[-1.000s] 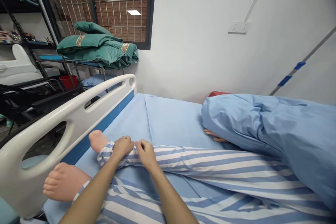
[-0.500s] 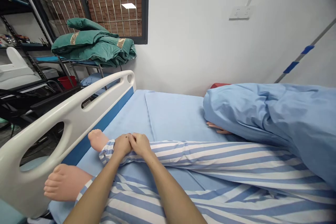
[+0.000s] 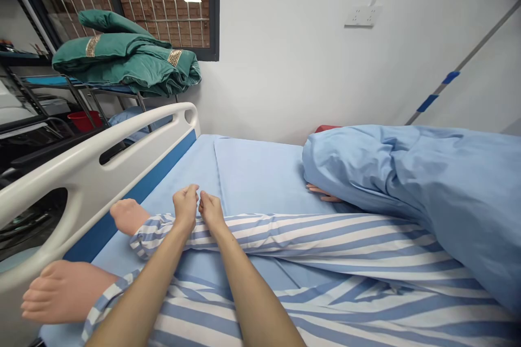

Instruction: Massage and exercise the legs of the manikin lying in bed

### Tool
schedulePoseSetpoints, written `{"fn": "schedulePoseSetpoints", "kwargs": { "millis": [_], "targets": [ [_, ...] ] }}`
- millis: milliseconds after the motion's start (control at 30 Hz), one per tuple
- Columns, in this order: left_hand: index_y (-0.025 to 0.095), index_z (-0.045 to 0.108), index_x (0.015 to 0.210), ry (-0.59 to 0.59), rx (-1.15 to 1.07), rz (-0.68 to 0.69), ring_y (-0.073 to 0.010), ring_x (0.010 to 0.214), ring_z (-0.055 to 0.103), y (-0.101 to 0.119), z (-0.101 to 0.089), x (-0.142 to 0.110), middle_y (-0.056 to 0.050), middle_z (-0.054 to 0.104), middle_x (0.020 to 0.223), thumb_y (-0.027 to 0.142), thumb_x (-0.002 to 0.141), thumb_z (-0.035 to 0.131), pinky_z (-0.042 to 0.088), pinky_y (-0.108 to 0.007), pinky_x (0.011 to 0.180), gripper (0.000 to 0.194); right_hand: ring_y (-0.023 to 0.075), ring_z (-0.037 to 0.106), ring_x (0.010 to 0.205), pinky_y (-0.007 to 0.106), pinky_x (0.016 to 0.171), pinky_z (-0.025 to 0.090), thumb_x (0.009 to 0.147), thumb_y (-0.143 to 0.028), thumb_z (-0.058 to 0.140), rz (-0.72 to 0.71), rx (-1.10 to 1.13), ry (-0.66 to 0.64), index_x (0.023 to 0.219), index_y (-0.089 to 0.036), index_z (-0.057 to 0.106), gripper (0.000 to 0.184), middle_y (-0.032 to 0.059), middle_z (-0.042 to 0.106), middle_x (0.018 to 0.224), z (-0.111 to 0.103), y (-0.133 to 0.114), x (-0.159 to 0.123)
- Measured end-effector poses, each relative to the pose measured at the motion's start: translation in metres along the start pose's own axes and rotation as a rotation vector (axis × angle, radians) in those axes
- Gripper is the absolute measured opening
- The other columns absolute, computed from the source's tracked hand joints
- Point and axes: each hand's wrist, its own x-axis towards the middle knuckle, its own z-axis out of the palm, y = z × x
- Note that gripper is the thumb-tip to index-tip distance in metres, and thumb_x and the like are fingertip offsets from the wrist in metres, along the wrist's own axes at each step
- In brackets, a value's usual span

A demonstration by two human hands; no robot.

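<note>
Curled in, side by side

The left hand (image 3: 186,205) and right hand (image 3: 211,210) sit close beside each other over the far striped trouser leg (image 3: 277,232), which lies along the blue sheet (image 3: 260,168); each grip is curled together, with no cloth seen inside; whether they touch the leg, I cannot tell; the step in hand seems to be work around its lower part; a next move there would call for loosened fingers.

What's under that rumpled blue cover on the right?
Fingers poke out from beneath the blue cover, and striped trousers disappear under its edge. Whatever else it covers is hidden.
</note>
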Motion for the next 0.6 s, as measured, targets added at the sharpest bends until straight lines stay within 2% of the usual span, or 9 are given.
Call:
{"fn": "schedulePoseSetpoints", "kwargs": {
  "millis": [67, 167, 333, 500, 600],
  "targets": [
    [0.018, 0.034, 0.051, 0.03, 0.045, 0.035, -0.007, 0.046, 0.027, -0.016, 0.003, -0.007, 0.006, 0.028, 0.046, 0.035, 0.07, 0.045, 0.024, -0.021, 0.046, 0.028, 0.0082, 0.03, 0.047, 0.021, 0.045, 0.025, 0.082, -0.045, 0.038, 0.01, -0.023, 0.028, 0.051, -0.018, 0.036, 0.041, -0.0045, 0.033, 0.046, -0.001, 0.0, 0.001],
    [0.017, 0.039, 0.051, 0.024, 0.258, 0.144, -0.0088, 0.051, 0.033, -0.036, 0.001, -0.013, 0.004, 0.036, 0.046, 0.037, 0.075, 0.041, 0.025, -0.022, 0.049, 0.032, 0.009, 0.035, 0.051, 0.021, 0.047, 0.028, 0.081, -0.043, 0.039, 0.001, -0.083, 0.065, 0.052, -0.017, 0.039, 0.039, -0.0031, 0.039, 0.05, 0.0, -0.001, -0.001],
    [0.017, 0.04, 0.051, -0.02, 0.416, 0.191, -0.0099, 0.052, 0.036, -0.041, -0.004, -0.009, 0.002, 0.041, 0.047, 0.035, 0.079, 0.036, 0.026, -0.023, 0.054, 0.034, 0.011, 0.042, 0.054, 0.022, 0.05, 0.03, 0.086, -0.039, 0.032, -0.002, -0.288, 0.159, 0.054, -0.017, 0.044, 0.041, 0.0001, 0.05, 0.054, 0.003, -0.006, -0.007],
    [0.017, 0.044, 0.053, -0.071, 0.535, 0.221, -0.0104, 0.054, 0.036, -0.04, -0.001, -0.01, 0.001, 0.047, 0.051, 0.035, 0.081, 0.035, 0.026, -0.024, 0.057, 0.035, 0.0152, 0.051, 0.062, 0.025, 0.057, 0.03, 0.089, -0.036, 0.03, -0.053, -0.794, 0.032, 0.066, -0.015, 0.06, 0.043, 0.0073, 0.063, 0.068, -0.013, -0.039, -0.01],
    [0.017, 0.044, 0.053, -0.116, 0.598, 0.23, -0.0105, 0.053, 0.035, -0.04, 0.0, -0.012, 0.0, 0.047, 0.051, 0.036, 0.081, 0.037, 0.024, -0.024, 0.055, 0.034, 0.0157, 0.054, 0.065, 0.025, 0.059, 0.029, 0.09, -0.037, 0.028, -0.159, -0.937, -0.008, 0.073, -0.016, 0.063, 0.044, 0.0076, 0.065, 0.072, -0.024, -0.057, -0.015]
  ]
}}
